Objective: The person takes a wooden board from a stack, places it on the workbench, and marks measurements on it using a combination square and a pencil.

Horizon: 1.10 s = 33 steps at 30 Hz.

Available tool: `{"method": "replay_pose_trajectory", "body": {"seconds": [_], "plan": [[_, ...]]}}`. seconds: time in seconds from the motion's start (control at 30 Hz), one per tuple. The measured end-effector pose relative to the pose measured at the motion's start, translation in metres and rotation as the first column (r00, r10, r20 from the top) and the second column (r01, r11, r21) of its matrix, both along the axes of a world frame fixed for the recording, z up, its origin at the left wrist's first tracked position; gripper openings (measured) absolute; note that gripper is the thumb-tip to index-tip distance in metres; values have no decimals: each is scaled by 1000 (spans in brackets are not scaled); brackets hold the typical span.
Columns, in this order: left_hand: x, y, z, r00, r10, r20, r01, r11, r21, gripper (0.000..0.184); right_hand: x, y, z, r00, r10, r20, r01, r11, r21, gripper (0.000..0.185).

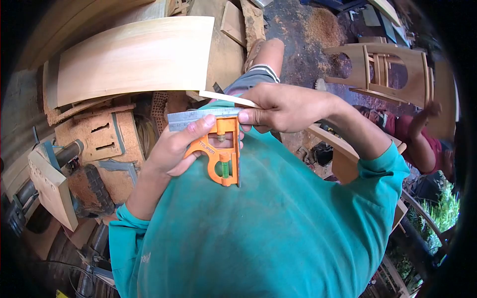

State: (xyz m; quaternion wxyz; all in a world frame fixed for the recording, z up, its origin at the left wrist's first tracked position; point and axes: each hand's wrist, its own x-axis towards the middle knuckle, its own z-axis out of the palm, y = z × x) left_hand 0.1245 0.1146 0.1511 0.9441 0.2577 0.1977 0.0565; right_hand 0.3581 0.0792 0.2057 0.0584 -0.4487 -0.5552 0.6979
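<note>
My left hand (174,146) is closed around an orange combination square (229,149), its thumb lying on the steel rule (184,119). The square has a green bubble vial in its head and is held before my chest. My right hand (276,107) is closed on a thin pale wooden strip (223,98) that slants just above the rule. The right thumb touches the square near the corner of its head. A dark narrow piece (217,88) sticks up beyond the strip; what it belongs to is hidden.
A wide pale curved board (134,57) lies at the upper left. Below it stands a sawdust-covered machine (94,136) with a board (52,188) beside it. Wooden chair frames (377,69) stand at the right, near another person (422,134). Sawdust (323,27) covers part of the floor.
</note>
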Motion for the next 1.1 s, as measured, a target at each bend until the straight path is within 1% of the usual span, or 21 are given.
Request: {"method": "replay_pose_trajectory", "body": {"seconds": [0.1, 0.17, 0.3, 0.33, 0.37, 0.4, 0.43, 0.47, 0.5, 0.53, 0.57, 0.6, 0.67, 0.73, 0.77, 0.83, 0.87, 0.9, 0.93, 0.97, 1.1], "plan": [[-3, -2, -2, 1000, -4, -12, 3, 1000, -27, 51, -3, -4, 2, 1000, -25, -4, 25, 999, 37, 33], [-4, -4, 1, 998, 54, -40, -56, 997, -59, 50, -5, -6, 1, 998, -49, -29, 51, 998, 45, 35], [-10, 4, 1, 996, 25, -81, -27, 999, -25, 53, -8, -5, 0, 994, -52, 96, 43, 995, 95, 39], [-12, 5, -1, 998, 28, -48, -28, 1000, 9, 51, -9, -5, 0, 987, -44, 153, 26, 993, 113, 40], [-13, 8, -3, 999, 30, -14, -30, 999, 45, 49, -9, -3, 0, 988, -42, 151, 24, 993, 115, 40], [-16, 15, -1, 999, 32, -17, -31, 998, 45, 49, -8, -1, 2, 985, 7, 173, -30, 991, 132, 39], [-17, 26, 5, 1000, -14, 23, 12, 995, 104, 50, -7, 2, 5, 979, 54, 194, -83, 985, 149, 39], [-16, 35, 10, 996, -63, 62, 52, 985, 163, 50, -6, 6, 8, 979, 55, 195, -85, 985, 149, 39], [-5, 33, 16, 996, -25, 86, -9, 925, 380, 46, -6, 9, 11, 980, 125, 153, -144, 982, 122, 39], [-1, 36, 24, 996, -13, 84, -20, 925, 379, 46, -7, 12, 12, 974, 196, 110, -207, 973, 101, 39], [3, 41, 33, 979, -174, -104, 203, 854, 479, 45, -9, 14, 12, 983, 152, 104, -140, 983, -117, 39], [4, 44, 37, 902, -305, -305, 426, 737, 524, 44, -8, 16, 14, 982, 158, 106, -147, 983, -113, 39], [2, 45, 38, 912, -269, -310, 401, 742, 537, 39, -5, 16, 19, 999, 34, 36, -23, 962, -273, 38], [0, 48, 39, 905, -261, -336, 406, 766, 499, 39, -5, 14, 14, 999, 49, 7, -45, 957, -286, 37], [2, 47, 38, 936, -251, -249, 347, 781, 520, 35, -8, 12, 11, 998, 59, 4, -55, 958, -282, 33], [0, 50, 36, 915, -263, -306, 396, 737, 548, 34, -14, 8, 4, 998, 50, 43, -37, 963, -267, 35], [2, 51, 38, 902, -278, -331, 425, 707, 565, 33, -17, 0, -6, 999, -11, 44, 20, 977, -213, 36], [2, 43, 29, 928, -208, -309, 355, 746, 564, 32, -17, -7, -7, 999, -20, 50, 29, 982, -187, 36], [0, 44, 29, 901, -237, -363, 411, 732, 544, 33, -22, -6, -11, 999, 1, 37, 4, 990, -140, 37], [-1, 44, 29, 898, -234, -373, 415, 732, 540, 34, -23, -6, -9, 999, -7, 38, 13, 989, -147, 37], [1, 46, 29, 903, -237, -358, 406, 740, 536, 36, -24, -9, -4, 994, -16, 104, 31, 989, -146, 40]]}}
